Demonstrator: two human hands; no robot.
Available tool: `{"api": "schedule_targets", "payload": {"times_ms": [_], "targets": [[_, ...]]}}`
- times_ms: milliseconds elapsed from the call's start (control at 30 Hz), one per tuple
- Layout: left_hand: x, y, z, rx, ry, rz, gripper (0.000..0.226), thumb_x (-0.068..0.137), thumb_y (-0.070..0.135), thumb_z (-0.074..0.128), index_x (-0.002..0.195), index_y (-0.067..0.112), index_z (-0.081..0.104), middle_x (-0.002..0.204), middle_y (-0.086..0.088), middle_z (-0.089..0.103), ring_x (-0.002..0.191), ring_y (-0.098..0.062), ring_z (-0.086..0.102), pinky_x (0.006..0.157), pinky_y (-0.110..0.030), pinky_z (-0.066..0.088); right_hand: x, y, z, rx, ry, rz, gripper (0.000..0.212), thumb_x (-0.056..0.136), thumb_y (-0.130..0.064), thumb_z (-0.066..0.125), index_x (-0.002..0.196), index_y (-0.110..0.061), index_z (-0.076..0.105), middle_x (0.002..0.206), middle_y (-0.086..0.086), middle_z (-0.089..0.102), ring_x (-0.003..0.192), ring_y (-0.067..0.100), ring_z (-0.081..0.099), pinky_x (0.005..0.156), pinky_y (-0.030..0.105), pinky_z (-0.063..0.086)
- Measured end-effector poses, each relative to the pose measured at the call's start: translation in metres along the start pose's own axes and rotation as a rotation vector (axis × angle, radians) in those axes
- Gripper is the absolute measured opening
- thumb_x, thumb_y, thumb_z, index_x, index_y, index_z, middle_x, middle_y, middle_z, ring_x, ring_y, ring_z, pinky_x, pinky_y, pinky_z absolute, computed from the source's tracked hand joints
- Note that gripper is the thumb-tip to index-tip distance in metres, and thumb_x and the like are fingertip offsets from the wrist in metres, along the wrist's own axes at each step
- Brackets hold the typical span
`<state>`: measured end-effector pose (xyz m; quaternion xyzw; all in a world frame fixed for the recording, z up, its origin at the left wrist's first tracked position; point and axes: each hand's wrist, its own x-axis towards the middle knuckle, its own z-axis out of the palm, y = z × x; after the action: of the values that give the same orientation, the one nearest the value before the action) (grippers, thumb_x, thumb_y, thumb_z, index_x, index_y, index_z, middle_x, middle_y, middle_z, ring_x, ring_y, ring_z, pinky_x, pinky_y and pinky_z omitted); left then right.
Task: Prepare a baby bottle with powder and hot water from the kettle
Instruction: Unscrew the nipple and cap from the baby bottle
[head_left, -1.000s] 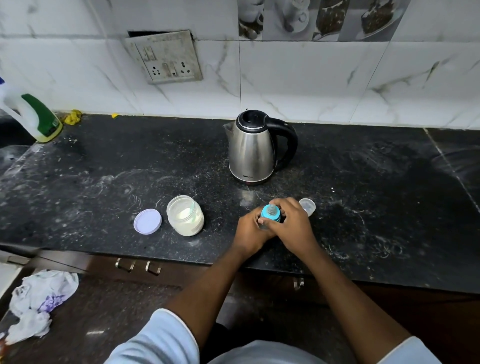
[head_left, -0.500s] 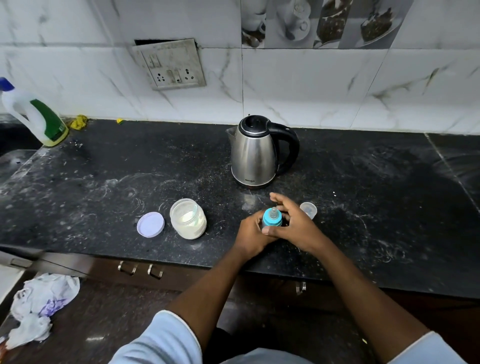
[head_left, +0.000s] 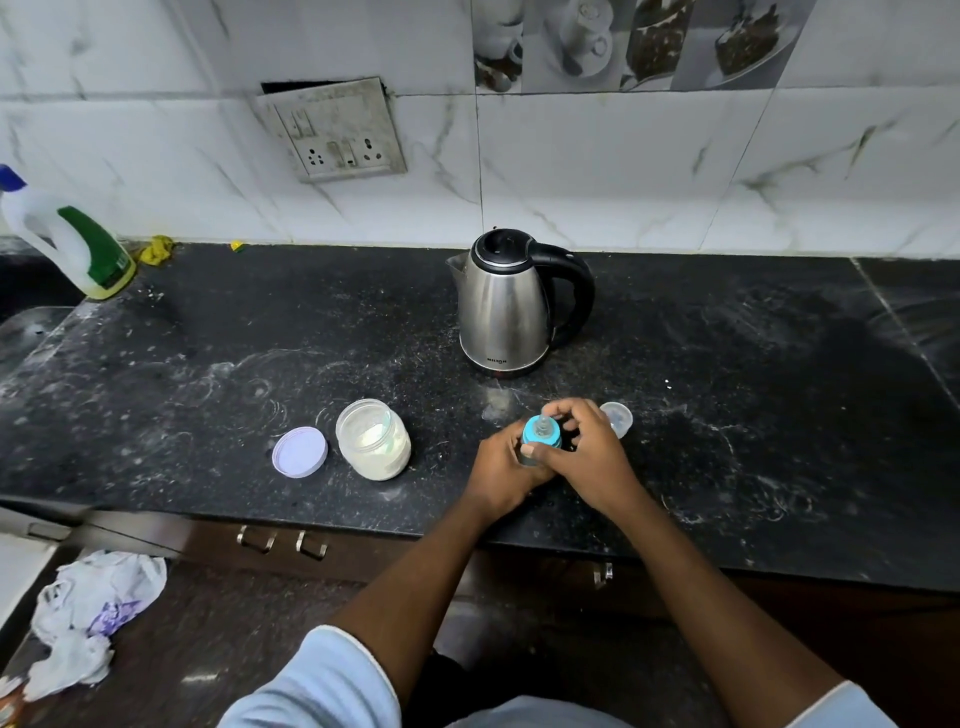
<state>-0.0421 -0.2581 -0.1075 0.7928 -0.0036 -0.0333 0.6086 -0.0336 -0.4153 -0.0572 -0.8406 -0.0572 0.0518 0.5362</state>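
A small baby bottle (head_left: 540, 435) with a blue collar and clear teat stands on the black counter (head_left: 208, 374) near its front edge. My left hand (head_left: 501, 473) grips the bottle's body, which it mostly hides. My right hand (head_left: 589, 454) curls its fingers round the blue collar from the right. Behind them stands the steel kettle (head_left: 506, 306), lid shut, black handle to the right. An open glass jar of white powder (head_left: 373, 439) stands left of the bottle, with its lilac lid (head_left: 300, 450) lying flat beside it.
A clear bottle cap (head_left: 617, 418) lies just behind my right hand. A white and green detergent bottle (head_left: 70, 241) stands at the far left by the wall. A socket plate (head_left: 337, 130) hangs on the tiles. Crumpled white cloth (head_left: 88, 618) lies on the floor, lower left.
My right hand's fingers have shifted round the blue collar, as in a twisting motion. The bottle stays in the same spot and my left hand keeps its grip.
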Motion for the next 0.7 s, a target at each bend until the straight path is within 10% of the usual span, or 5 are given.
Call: {"api": "schedule_targets", "payload": {"times_ms": [233,400,567,700], "targets": [[-0.001,0.001,0.001,-0.006,0.003,0.007,0.047,0.076,0.012,0.088,0.119,0.022,0.073,0.108,0.010,0.080,0.099,-0.002,0.074,0.085,-0.018,0.055,-0.002,-0.001,0.002,0.124,-0.123,-0.050,0.061,0.082,0.000,0.081,0.135,-0.025,0.065,0.149,-0.013,0.052,0.138,0.001,0.047,0.110,0.021,0.038],[-0.001,0.001,0.001,-0.007,-0.009,0.007,0.049,0.078,0.010,0.089,0.123,0.021,0.073,0.111,0.013,0.080,0.104,-0.003,0.075,0.087,-0.016,0.056,-0.002,-0.002,0.008,0.052,0.047,-0.017,0.048,0.075,-0.012,0.092,0.115,-0.022,0.067,0.120,-0.006,0.063,0.103,-0.001,0.060,0.086,0.015,0.047],[-0.002,0.004,0.000,0.018,-0.009,0.011,0.045,0.078,0.009,0.087,0.114,0.031,0.072,0.102,0.018,0.079,0.096,0.003,0.073,0.081,-0.012,0.053,-0.007,0.000,0.001,0.082,-0.116,-0.027,0.074,0.083,-0.003,0.080,0.149,-0.027,0.055,0.152,-0.010,0.051,0.143,0.002,0.042,0.122,0.031,0.035],[-0.003,0.007,-0.001,0.017,-0.011,0.016,0.045,0.077,0.012,0.086,0.108,0.041,0.071,0.101,0.025,0.077,0.094,0.006,0.072,0.079,-0.010,0.052,-0.009,0.001,0.007,0.049,0.016,0.002,0.060,0.078,-0.017,0.090,0.129,-0.029,0.062,0.133,-0.012,0.058,0.119,-0.004,0.053,0.094,0.016,0.039]]}}
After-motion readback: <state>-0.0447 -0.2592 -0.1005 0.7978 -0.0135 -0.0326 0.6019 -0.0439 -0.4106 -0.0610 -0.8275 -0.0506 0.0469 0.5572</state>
